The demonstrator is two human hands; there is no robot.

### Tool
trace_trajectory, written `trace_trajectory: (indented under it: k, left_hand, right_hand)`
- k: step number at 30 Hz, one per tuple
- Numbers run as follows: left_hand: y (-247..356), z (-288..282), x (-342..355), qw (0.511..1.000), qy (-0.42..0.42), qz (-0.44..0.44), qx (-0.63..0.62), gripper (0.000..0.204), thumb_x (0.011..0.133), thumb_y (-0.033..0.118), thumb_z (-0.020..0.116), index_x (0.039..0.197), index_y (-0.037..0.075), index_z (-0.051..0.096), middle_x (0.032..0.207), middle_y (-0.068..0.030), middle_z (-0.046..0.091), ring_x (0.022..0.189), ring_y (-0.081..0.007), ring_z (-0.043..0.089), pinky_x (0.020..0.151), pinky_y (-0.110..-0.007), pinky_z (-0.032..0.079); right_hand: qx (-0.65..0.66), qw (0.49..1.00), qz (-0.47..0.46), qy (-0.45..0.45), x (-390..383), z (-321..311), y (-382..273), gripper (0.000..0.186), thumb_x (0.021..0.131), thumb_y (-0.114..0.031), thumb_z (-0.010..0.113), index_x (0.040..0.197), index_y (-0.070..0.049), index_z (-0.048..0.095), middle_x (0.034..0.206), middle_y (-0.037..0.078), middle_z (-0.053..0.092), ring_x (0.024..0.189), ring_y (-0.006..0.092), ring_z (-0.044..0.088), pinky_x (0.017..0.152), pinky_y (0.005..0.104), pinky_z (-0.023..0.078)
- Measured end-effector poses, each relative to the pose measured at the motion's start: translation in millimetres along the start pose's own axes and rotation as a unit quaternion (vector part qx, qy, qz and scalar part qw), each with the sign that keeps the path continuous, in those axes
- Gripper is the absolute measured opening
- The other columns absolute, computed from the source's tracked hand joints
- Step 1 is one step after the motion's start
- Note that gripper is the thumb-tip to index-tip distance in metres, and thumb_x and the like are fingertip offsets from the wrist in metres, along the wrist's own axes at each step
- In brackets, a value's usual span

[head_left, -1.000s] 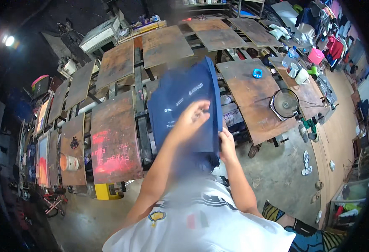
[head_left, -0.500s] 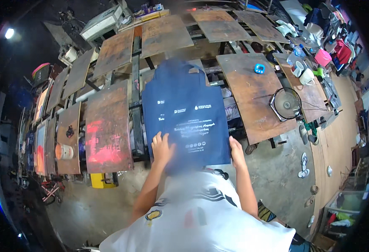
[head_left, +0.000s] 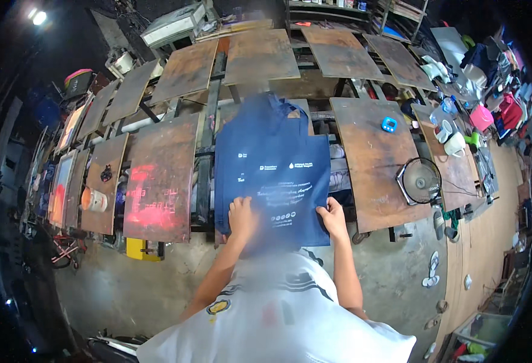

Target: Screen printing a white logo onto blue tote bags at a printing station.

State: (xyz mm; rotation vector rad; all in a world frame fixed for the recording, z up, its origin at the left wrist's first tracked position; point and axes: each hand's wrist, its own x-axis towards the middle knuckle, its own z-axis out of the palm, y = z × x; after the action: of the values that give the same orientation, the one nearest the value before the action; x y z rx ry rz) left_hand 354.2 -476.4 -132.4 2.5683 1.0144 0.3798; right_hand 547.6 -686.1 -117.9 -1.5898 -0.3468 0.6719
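Observation:
A dark blue tote bag [head_left: 305, 181] with white print lies in front of me, its handles pointing away. Behind its left side shows a second blue bag [head_left: 226, 157] with similar print, so the two overlap. My right hand [head_left: 333, 219] pinches the near right edge of the upper bag between thumb and fingers. On the bags' near left part rests my left hand [head_left: 240, 219], its fingers bent and close together on the fabric. A blurred strip down the middle hides its thumb side and part of the bags.
Brown boards stand in rows on a dark metal frame, one with pink paint [head_left: 157, 199]. To the right are a round fan [head_left: 420, 181], a small blue device [head_left: 389, 124] and white mugs [head_left: 454, 145]. A paint-stained bucket [head_left: 94, 199] sits left. Slippers [head_left: 432, 269] lie on the floor.
My right hand has closed onto the bag's right edge, where its fingers were straighter before. The left hand's fingers have drawn together. The whole view has shifted slightly.

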Motion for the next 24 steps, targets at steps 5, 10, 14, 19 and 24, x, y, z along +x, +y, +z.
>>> trace_trajectory:
  k: [5,10,14,19,24]
  left_hand:
    - [-1,0,11,1.000,0.005,0.006,-0.001,0.059,0.073,0.014,0.082,0.125,0.008,0.054,0.116,-0.0165,0.054,0.108,-0.0368,0.051,0.094,-0.045,0.042]
    - [-11,8,17,0.995,-0.016,0.036,-0.086,0.058,0.073,0.004,0.078,0.125,0.011,0.055,0.105,-0.0137,0.058,0.098,-0.0339,0.055,0.091,-0.044,0.043]
    - [-3,-3,17,0.976,-0.024,0.004,-0.217,0.054,0.076,0.001,0.076,0.125,0.011,0.057,0.108,-0.0125,0.058,0.101,-0.0295,0.057,0.087,-0.040,0.046]
    - [-5,-21,24,0.907,0.040,-0.122,-0.402,0.045,0.085,0.003,0.073,0.125,0.002,0.054,0.111,-0.0132,0.059,0.097,-0.0211,0.062,0.079,-0.030,0.053]
    - [-41,-8,31,0.907,-0.050,-0.097,-0.407,0.015,0.091,0.006,0.068,0.102,-0.004,0.064,0.080,-0.0031,0.065,0.071,-0.0076,0.055,0.061,-0.024,0.045]
  right_hand:
    - [0.023,0.999,0.000,0.038,-1,-3,-4,0.009,0.086,0.001,0.064,0.092,-0.003,0.059,0.078,-0.003,0.057,0.068,0.0051,0.050,0.064,0.0209,0.042]
    - [0.064,0.997,0.024,0.032,-8,-16,14,0.019,0.086,0.001,0.062,0.104,0.000,0.058,0.095,0.007,0.066,0.083,0.0129,0.062,0.076,0.0273,0.050]
    - [0.061,0.996,0.008,0.067,-12,-16,22,0.019,0.086,0.003,0.062,0.105,-0.001,0.059,0.092,0.004,0.066,0.082,0.0100,0.060,0.076,0.0251,0.049]
    - [-0.010,0.993,-0.043,0.114,-16,-10,13,0.016,0.085,0.004,0.063,0.100,-0.002,0.060,0.082,-0.003,0.061,0.073,0.0053,0.054,0.070,0.0218,0.045]
    - [-0.039,0.991,-0.053,0.115,-17,3,-10,0.015,0.096,-0.011,0.062,0.084,-0.004,0.056,0.072,-0.006,0.045,0.069,0.0034,0.039,0.061,0.0230,0.034]
